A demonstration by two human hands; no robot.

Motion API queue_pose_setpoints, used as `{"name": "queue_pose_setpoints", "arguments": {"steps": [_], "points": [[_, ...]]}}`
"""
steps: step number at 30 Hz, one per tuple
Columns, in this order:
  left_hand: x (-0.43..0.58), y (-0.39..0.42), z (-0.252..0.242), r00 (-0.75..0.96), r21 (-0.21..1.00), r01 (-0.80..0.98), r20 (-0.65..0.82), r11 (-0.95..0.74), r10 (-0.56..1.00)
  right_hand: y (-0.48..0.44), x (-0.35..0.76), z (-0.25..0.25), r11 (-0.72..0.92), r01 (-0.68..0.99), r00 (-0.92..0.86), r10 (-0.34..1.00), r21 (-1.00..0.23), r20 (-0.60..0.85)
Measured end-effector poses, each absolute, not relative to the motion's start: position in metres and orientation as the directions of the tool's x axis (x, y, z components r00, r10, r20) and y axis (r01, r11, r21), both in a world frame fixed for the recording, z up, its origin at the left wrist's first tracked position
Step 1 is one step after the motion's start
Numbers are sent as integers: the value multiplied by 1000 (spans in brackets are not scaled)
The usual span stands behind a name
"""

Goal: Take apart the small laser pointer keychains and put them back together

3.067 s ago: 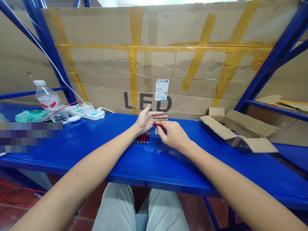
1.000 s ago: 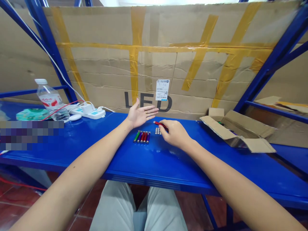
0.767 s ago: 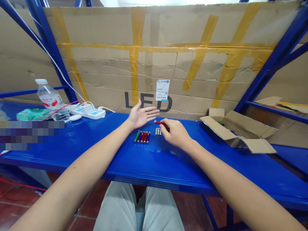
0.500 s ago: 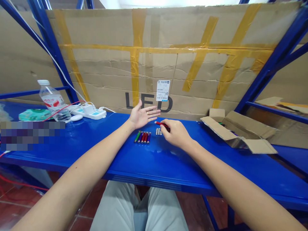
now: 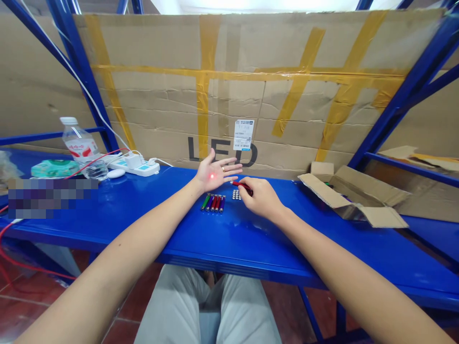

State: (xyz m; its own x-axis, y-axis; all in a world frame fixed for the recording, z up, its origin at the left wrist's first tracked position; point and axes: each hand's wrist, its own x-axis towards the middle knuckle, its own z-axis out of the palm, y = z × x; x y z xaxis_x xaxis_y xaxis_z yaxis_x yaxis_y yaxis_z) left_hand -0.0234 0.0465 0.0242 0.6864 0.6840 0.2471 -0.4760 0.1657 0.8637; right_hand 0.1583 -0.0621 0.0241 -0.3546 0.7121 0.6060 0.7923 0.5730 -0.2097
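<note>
My left hand [image 5: 217, 173] is held palm up with its fingers spread and a ring on one finger. A bright red light spot [image 5: 212, 177] shows on that palm. My right hand [image 5: 258, 195] is closed around a small red metallic tube [image 5: 237, 184], whose tip points at the left palm. Below my left hand, several small tubes [image 5: 213, 203] in green, purple and red lie side by side on the blue table [image 5: 143, 210]. Several small silver button cells [image 5: 236, 194] sit in rows beside my right hand.
On the left stand a water bottle [image 5: 84, 149], a white power strip [image 5: 138, 166] and a green packet [image 5: 53, 168], with cables around them. An open cardboard box [image 5: 358, 191] lies on the right. A large taped carton [image 5: 161, 110] closes off the back.
A red light spot now shows on my left palm, where none was before. My left hand has shifted slightly right in the picture. My right hand keeps its hold on the red tube.
</note>
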Motion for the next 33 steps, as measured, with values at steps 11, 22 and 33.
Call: {"name": "queue_pose_setpoints", "arguments": {"steps": [11, 22, 33], "points": [[-24, 48, 24, 686, 879, -454, 240, 145, 687, -60, 159, 23, 619, 751, -376, 688, -231, 620], [-16, 57, 11, 489, 841, 155, 391, -519, 780, -20, 200, 15, 578, 765, -344, 739, -282, 579], [-12, 57, 7, 510, 710, 360, 394, -606, 765, 20, 181, -10, 456, 795, -225, 834, -400, 503]]}}
